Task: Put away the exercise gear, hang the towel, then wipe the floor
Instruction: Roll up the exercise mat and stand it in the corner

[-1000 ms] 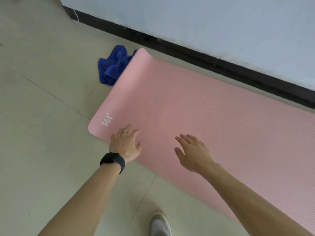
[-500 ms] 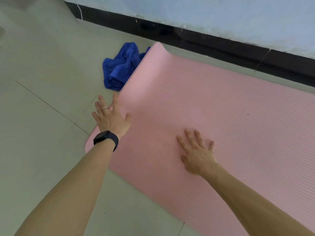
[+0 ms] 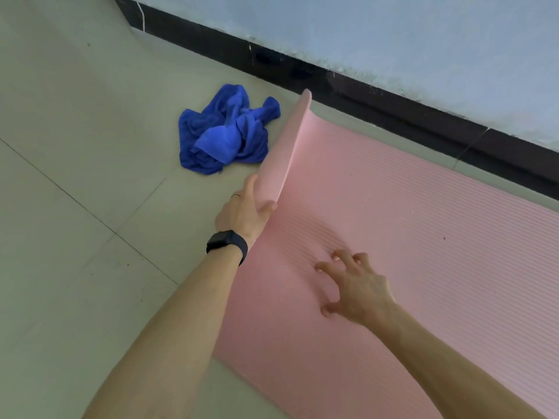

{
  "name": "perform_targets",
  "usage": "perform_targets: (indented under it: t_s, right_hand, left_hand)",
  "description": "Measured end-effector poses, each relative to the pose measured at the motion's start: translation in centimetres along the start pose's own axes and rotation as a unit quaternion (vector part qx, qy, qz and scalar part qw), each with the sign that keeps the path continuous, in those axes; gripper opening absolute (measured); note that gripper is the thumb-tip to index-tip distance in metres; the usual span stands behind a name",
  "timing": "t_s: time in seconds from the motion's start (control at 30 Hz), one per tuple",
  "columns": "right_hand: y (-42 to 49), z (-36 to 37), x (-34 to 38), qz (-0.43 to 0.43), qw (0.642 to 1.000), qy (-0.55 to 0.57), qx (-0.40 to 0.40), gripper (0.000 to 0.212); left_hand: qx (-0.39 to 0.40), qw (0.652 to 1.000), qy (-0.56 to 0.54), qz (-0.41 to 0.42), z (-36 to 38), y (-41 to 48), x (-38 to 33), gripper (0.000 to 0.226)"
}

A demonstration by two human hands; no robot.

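Head view: the left hand [image 3: 242, 213] pinches the pink yoga mat's [image 3: 408, 237] short end between thumb and fingers, holding it raised off the tiled floor [image 3: 75, 207]. The right hand [image 3: 360, 290] presses spread, bent fingertips onto the mat. A crumpled blue towel [image 3: 223, 131] lies just beside the mat's raised end. A dark baseboard [image 3: 363, 95] runs behind the mat.

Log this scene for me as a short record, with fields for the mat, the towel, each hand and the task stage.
mat: pink mat, one short end lifted and curling, rest flat on the floor
towel: blue towel, crumpled on the floor beside that lifted end
left hand: grips the lifted edge
right hand: spread fingertips on the mat's surface
stage: mat not yet rolled; towel not hung
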State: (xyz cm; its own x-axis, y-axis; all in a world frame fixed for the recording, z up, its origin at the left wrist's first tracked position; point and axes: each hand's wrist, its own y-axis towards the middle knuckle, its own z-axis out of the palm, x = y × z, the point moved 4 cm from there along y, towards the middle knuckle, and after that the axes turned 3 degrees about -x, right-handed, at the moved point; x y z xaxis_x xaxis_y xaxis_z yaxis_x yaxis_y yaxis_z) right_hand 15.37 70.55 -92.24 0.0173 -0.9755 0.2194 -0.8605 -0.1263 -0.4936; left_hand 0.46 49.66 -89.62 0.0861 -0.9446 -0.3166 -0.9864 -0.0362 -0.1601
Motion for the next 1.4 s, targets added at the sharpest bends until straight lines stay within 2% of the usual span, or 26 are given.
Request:
perform_targets:
  t_s: [0.13,0.4,0.47,0.57,0.63,0.67,0.73,0.77,0.8,0.87,0.9,1.0,1.1,1.13,1.2,1.27,1.33,1.4]
  right_hand:
    - [-0.7,-0.2,-0.1,-0.027,0.999,-0.008,-0.014,0.083]
    - [2.7,-1.8,0.4,-0.029,0.998,-0.019,0.057,0.084]
    - [2.9,-2.0,0.7,-0.040,0.996,-0.026,0.078,0.080]
    - [3.3,-3.5,0.1,-0.059,0.993,-0.004,0.103,0.057]
    - [4.7,-6.0,0.2,-0.100,0.990,-0.013,0.100,0.053]
    - [5.8,-7.8,0.7,-0.115,0.992,0.015,0.054,0.054]
    - [8.4,-11.4,2.3,-0.103,0.978,0.177,-0.041,0.052]
    - [10.1,-12.4,3.2,-0.075,0.952,0.292,-0.044,0.050]
    - [11.9,-12.6,4.4,-0.046,0.916,0.398,-0.009,0.047]
    - [14.9,-11.5,6.5,0.009,0.846,0.527,0.076,0.044]
    - [16.4,-10.7,7.2,0.032,0.829,0.551,0.088,0.061]
    - [19.6,-8.9,7.8,0.052,0.843,0.534,0.020,0.078]
    - [21.8,-7.8,7.9,0.125,0.827,0.547,-0.025,0.111]
    - [22.5,-7.4,8.1,0.139,0.834,0.533,-0.031,0.110]
    - [23.2,-7.1,8.7,0.165,0.853,0.492,-0.045,0.086]
    - [23.7,-6.9,8.9,0.195,0.858,0.471,-0.065,0.067]
    - [23.6,-6.9,8.8,0.205,0.841,0.495,-0.074,0.056]
    - [22.8,-6.3,8.5,0.193,0.800,0.560,-0.095,0.042]
  left_hand:
    - [-0.048,0.992,0.114,0.023,1.2,0.4,-0.4,0.071]
    - [-0.049,0.988,0.128,0.065,1.0,0.9,0.3,0.063]
    - [-0.049,0.991,0.117,0.034,1.2,0.4,0.1,0.061]
    - [-0.063,0.991,0.097,-0.068,0.4,0.6,-0.5,0.047]
    - [-0.070,0.985,0.138,-0.074,0.3,1.1,-0.9,0.034]
    - [-0.076,0.981,0.164,-0.067,0.5,1.4,-1.0,0.031]
    - [-0.092,0.973,0.206,-0.043,0.7,1.5,-1.2,0.038]
    - [-0.117,0.966,0.227,-0.025,1.1,1.4,-1.3,0.044]
    - [-0.154,0.957,0.245,-0.003,1.7,1.3,-1.2,0.049]
    - [-0.204,0.944,0.257,0.034,3.3,1.0,-0.7,0.056]
    - [-0.207,0.944,0.255,0.034,4.3,0.9,-0.3,0.060]
    - [-0.194,0.952,0.236,-0.010,6.6,0.5,0.5,0.063]
    - [-0.181,0.957,0.222,-0.056,7.8,0.5,0.3,0.061]
    - [-0.176,0.959,0.213,-0.071,8.3,0.4,0.2,0.062]
    - [-0.182,0.959,0.199,-0.089,9.0,0.6,0.2,0.067]
    - [-0.193,0.960,0.178,-0.096,9.1,0.8,0.2,0.074]
    - [-0.178,0.967,0.160,-0.087,8.9,1.2,0.2,0.073]
    - [-0.159,0.972,0.154,-0.076,8.5,1.4,0.9,0.066]
